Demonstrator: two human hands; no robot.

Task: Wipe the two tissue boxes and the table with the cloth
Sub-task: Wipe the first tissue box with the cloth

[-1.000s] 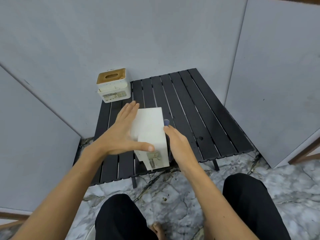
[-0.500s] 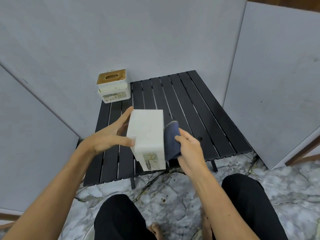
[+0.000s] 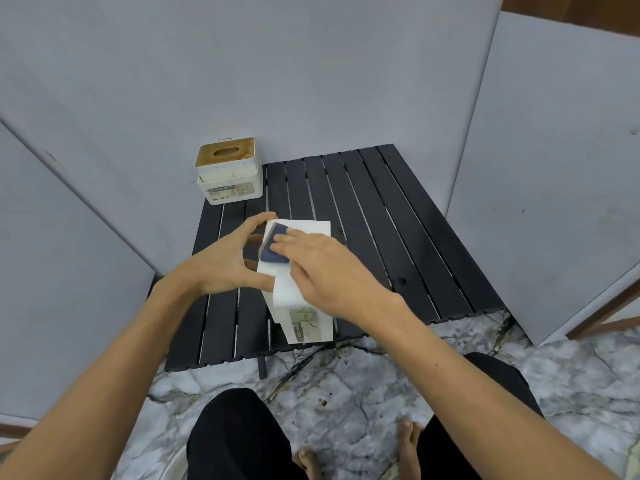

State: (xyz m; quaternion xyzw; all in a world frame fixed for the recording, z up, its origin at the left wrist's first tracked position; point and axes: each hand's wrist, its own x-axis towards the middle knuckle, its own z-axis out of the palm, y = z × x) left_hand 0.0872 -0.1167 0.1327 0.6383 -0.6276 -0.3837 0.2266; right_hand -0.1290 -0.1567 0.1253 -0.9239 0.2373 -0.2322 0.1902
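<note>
While the white tissue box [image 3: 301, 271] lies tipped on its side near the front edge of the black slatted table [image 3: 381, 216], the person works on it with both hands at the centre of the frame. Starting at the upper left, the second tissue box [image 3: 229, 174], white with a brown slotted lid, stands upright on the table's far left corner against the grey wall panel [image 3: 242, 74], well apart from the hands, probably parked there so it is out of the way until its turn. Left of centre, the left hand [image 3: 221, 268] braces the tipped box: its fingers are spread and curved round the box's left side, the thumb lying along the near left edge, a hold that seems meant to keep the light box from sliding under the wiping. Just to the right, the right hand [image 3: 322, 275] lies on the upward-facing side of the box, its fingers nearly straight and close together, pressing the dark blue cloth [image 3: 272, 251] flat against the far left part of that face. Flat fingers spread the pressure across the cloth. The box's printed label points toward the person. Judging from this, the first box is mid-wipe; the other box and the table are not yet being touched.
</note>
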